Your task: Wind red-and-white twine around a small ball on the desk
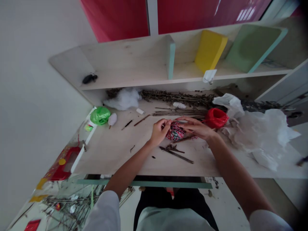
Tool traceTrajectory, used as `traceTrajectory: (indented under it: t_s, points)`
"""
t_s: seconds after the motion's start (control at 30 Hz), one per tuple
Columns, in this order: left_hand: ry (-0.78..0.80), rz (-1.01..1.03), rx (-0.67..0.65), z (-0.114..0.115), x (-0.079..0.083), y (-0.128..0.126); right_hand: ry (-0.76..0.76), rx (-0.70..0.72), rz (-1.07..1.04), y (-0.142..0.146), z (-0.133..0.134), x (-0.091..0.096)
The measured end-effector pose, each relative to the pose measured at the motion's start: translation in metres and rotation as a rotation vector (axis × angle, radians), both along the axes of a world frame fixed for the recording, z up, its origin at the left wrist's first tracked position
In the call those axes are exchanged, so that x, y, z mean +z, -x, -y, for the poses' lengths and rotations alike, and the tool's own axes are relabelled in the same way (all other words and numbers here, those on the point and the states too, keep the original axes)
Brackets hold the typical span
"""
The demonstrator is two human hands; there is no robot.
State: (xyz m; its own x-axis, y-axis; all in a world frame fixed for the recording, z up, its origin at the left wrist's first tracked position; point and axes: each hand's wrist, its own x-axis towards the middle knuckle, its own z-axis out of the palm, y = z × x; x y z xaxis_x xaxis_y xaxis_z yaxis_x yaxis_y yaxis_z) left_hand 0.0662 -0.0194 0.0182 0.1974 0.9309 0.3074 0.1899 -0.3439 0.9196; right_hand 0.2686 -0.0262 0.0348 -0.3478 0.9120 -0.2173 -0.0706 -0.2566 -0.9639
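Observation:
A ball of red, white and dark green yarn (pixel 176 132) rests on the wooden desk, between my two hands. At its upper left, my left hand (pixel 159 131) is closed in a pinch on a strand of the yarn. My right hand (pixel 196 127) reaches over the ball's right side with its fingers stretched out and apart, the fingertips at the yarn. A loose yarn end lies below the right hand. Just in front of the ball are short dark twigs (pixel 176 155). Thin straight sticks (pixel 178 113) lie behind it.
Red plastic twine (pixel 216 118) and crumpled white plastic (pixel 262 131) are at right. Green twine (pixel 100 115), white fluff (pixel 125 99) and a dark pen-like thing (pixel 127 124) are at left. Dried branches (pixel 178 97) line the back beneath a shelf (pixel 125 77).

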Motion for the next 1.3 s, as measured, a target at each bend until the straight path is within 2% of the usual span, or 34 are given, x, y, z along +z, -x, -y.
traceTrajectory:
  t_s: [0.23, 0.63, 1.3]
  points:
    - [0.008, -0.014, 0.018, -0.0013, -0.0026, 0.0006, 0.035, 0.034, -0.031, -0.0004, -0.0005, 0.0022]
    - [0.030, 0.027, 0.013, -0.0026, -0.0050, 0.0014, 0.004, 0.041, 0.003, 0.0007, -0.0010, 0.0008]
    - [0.028, 0.026, 0.017, -0.0024, -0.0052, 0.0016, -0.017, 0.003, -0.003, 0.0024, -0.0007, 0.0033]
